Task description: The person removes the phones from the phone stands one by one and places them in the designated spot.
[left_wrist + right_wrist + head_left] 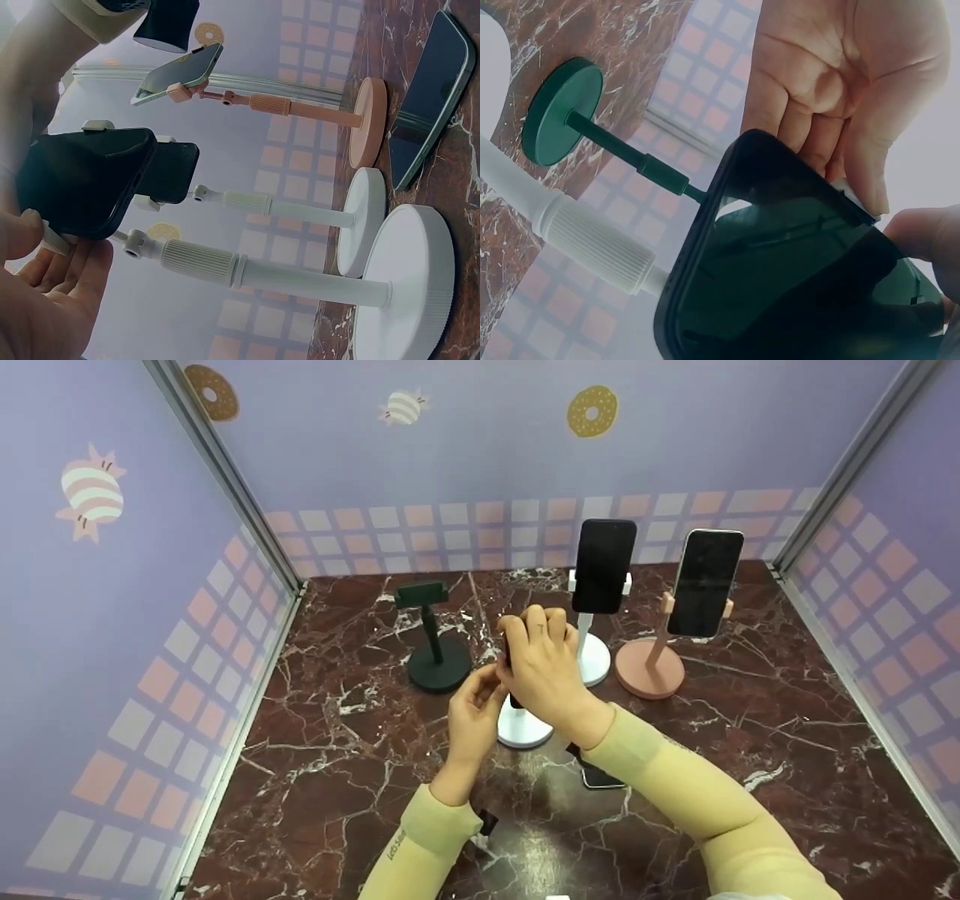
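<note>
- A black phone (pixel 795 255) is gripped from above by the right hand (pixel 544 664).
- The clamp of the near white stand (pixel 300 274) is pinched by the left hand (pixel 472 712).

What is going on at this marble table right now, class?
A person in yellow sleeves is working a black phone at the clamp of the nearest white stand. The right hand grips the phone from above, and the left hand holds the clamp side. Behind, two phones already sit in a white stand and a pink stand; a green stand is empty. Another phone lies flat on the table.
</note>
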{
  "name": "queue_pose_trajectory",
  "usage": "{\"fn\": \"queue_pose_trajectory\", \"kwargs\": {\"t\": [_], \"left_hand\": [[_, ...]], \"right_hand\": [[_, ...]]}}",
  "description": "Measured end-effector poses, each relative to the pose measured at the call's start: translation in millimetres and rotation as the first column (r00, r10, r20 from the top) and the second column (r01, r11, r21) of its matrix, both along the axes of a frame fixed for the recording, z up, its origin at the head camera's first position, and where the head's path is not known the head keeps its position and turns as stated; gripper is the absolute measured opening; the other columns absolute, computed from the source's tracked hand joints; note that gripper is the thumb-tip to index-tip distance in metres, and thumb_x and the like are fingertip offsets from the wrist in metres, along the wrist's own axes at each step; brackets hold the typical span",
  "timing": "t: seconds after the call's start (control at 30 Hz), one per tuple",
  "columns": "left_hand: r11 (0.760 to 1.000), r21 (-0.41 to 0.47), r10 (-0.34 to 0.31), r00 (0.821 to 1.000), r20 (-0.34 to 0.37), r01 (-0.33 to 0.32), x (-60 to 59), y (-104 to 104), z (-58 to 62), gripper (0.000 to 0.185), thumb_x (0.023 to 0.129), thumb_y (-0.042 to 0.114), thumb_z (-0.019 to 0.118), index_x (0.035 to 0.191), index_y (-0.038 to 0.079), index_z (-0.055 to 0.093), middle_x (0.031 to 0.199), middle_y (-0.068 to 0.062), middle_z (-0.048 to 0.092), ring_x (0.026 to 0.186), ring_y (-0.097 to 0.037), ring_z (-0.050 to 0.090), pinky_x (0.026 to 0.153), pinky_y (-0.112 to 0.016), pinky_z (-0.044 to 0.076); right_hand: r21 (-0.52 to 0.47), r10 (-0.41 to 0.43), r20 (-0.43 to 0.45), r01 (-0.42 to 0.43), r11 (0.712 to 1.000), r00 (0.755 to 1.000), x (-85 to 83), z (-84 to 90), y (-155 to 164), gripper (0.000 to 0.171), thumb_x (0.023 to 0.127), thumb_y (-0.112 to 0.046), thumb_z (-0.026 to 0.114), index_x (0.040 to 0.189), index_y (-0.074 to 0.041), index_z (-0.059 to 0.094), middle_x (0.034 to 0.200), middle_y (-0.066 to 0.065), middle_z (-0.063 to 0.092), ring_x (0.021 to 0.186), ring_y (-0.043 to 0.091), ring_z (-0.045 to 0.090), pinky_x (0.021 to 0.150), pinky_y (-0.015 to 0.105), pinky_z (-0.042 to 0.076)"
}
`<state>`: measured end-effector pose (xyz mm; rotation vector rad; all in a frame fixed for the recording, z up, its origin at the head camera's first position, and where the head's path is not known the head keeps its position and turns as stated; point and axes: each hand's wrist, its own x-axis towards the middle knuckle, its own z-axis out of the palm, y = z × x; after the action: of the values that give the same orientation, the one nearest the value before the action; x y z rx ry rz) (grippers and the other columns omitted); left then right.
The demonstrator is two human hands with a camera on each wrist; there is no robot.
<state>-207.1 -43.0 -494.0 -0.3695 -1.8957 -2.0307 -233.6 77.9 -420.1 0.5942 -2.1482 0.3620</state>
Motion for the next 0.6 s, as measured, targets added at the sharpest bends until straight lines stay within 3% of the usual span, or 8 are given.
{"fn": "queue_pose_trajectory", "kwargs": {"t": [0.17, 0.33, 0.6], "left_hand": [[1.000, 0.005, 0.002, 1.000, -0.018, -0.002, -0.6, -0.3, -0.1, 0.027, 0.097, -0.004, 0.065, 0.122, -0.014, 0.063, 0.114, -0.032, 0.068, 0.105, -0.005, 0.069, 0.094, -0.021, 0.057], [1.000, 0.011, -0.003, 1.000, -0.014, 0.003, 0.0, -0.4, 0.6, 0.028, 0.097, -0.003, 0.066, 0.122, -0.014, 0.063, 0.115, -0.030, 0.068, 0.109, -0.016, 0.071, 0.096, -0.022, 0.057], [1.000, 0.017, -0.014, 1.000, -0.001, 0.014, -0.2, -1.3, 0.6, 0.030, 0.096, -0.002, 0.067, 0.123, -0.014, 0.063, 0.116, -0.029, 0.068, 0.111, -0.022, 0.071, 0.097, -0.024, 0.057]], "right_hand": [[-0.001, 0.006, 0.000, -0.006, 1.000, 1.000, 0.1, 0.8, 1.6, 0.048, 0.072, -0.006, 0.081, 0.111, -0.010, 0.054, 0.101, 0.013, 0.049, 0.100, 0.035, 0.041, 0.077, 0.046, 0.036], [-0.013, 0.030, 0.025, -0.030, 0.999, 0.999, 0.4, 1.9, 3.9, 0.047, 0.072, -0.007, 0.081, 0.112, -0.010, 0.054, 0.102, 0.014, 0.050, 0.100, 0.036, 0.041, 0.077, 0.048, 0.037], [-0.020, 0.055, 0.039, -0.055, 0.998, 0.998, 0.1, 1.6, 6.0, 0.047, 0.072, -0.007, 0.080, 0.111, -0.010, 0.054, 0.101, 0.014, 0.050, 0.100, 0.036, 0.040, 0.078, 0.049, 0.038]]}}
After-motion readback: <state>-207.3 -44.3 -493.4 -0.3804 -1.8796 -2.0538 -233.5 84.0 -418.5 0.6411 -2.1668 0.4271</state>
